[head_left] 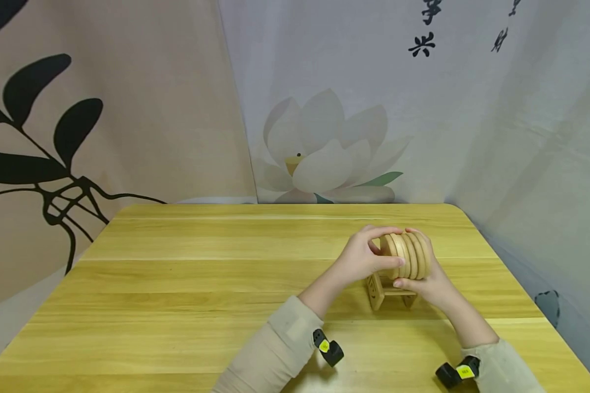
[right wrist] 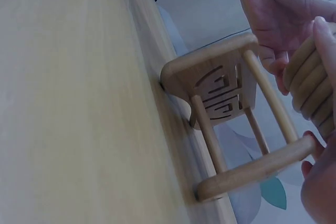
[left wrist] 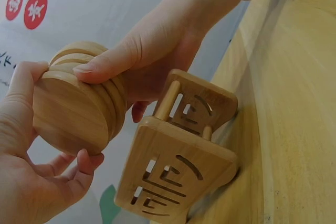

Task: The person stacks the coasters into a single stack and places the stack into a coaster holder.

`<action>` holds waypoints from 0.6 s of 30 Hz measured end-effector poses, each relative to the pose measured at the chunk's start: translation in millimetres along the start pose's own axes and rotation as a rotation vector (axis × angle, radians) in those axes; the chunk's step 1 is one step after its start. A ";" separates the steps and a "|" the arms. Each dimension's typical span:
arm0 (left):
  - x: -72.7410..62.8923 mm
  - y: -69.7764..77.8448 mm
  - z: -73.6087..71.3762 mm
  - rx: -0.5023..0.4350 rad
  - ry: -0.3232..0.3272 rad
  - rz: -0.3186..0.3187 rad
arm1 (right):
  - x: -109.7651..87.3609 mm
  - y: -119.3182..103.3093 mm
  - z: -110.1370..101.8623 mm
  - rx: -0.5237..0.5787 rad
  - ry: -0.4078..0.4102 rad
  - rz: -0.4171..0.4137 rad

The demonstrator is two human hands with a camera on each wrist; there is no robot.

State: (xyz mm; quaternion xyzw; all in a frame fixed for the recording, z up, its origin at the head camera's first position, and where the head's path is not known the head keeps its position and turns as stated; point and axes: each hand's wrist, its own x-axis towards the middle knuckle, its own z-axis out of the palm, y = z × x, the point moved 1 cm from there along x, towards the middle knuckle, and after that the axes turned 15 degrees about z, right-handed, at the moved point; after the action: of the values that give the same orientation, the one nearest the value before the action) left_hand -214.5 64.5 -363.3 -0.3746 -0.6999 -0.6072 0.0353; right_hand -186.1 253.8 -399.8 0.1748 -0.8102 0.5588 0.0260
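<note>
Several round wooden coasters (head_left: 409, 256) form a stack on its side, held in the air between both hands. My left hand (head_left: 361, 255) grips the stack from the left, fingers over the top and thumb along the near side. From the right, my right hand (head_left: 435, 281) grips the other end, its thumb below. In the left wrist view, the flat face of the end coaster (left wrist: 73, 114) shows. Just beneath the stack stands a wooden coaster holder (left wrist: 176, 156), its end panels cut with a pattern and joined by round bars. No coaster shows inside it.
The holder stands on a light wooden table (head_left: 201, 305) toward its right side. Behind the table hangs a printed cloth (head_left: 324, 65) with a lotus, leaves and characters. A black camera (head_left: 328, 347) sits at the left wrist, another camera (head_left: 457, 372) at the right.
</note>
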 end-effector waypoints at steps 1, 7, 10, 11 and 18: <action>-0.1 -0.8 0.2 -0.001 0.001 -0.003 | 0.1 0.8 -0.2 -0.003 -0.003 0.006; -1.3 -5.9 2.1 -0.002 0.005 -0.029 | 0.8 6.1 -0.1 0.007 -0.027 0.020; -1.9 -8.5 2.8 0.007 0.009 -0.040 | 1.1 8.7 0.9 0.029 -0.044 0.023; -2.1 -9.2 3.0 0.008 0.010 -0.043 | 1.2 9.3 1.3 0.034 -0.050 0.025; -3.6 -14.3 4.0 0.008 0.016 -0.060 | 1.0 15.3 2.4 0.033 -0.074 0.044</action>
State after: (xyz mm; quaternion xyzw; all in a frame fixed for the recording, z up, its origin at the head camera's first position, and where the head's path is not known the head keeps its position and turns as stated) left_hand -218.4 66.5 -378.0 -0.3484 -0.7129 -0.6082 0.0241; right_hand -191.4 256.1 -414.2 0.1780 -0.8051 0.5655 -0.0194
